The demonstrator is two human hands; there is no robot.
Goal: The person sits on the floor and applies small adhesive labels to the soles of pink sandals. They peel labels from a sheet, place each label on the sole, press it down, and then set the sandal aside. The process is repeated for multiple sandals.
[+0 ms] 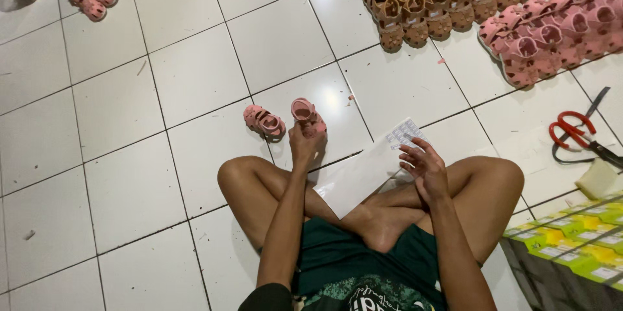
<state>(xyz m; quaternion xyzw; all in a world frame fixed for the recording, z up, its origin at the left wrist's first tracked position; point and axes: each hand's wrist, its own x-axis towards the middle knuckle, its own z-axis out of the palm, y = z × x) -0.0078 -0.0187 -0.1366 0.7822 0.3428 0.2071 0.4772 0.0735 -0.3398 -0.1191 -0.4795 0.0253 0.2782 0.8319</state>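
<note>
White tiled floor (117,103) is stretching out around the seated person. Their left hand (305,144) is pinching a small pink child's sandal (307,115), apparently toe-away; its twin sandal (264,121) is lying just left. The right hand (423,167) is hovering open-fingered over a white sticker sheet (363,171).

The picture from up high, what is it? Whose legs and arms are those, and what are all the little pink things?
A camera on a person's head looks down at their own crossed legs on a white tiled floor. Their left hand grips one small pink sandal; its partner lies beside it. Their right hand touches a white sheet on their lap. Further off lie rows of brown sandals and pink sandals, and red scissors.
</note>
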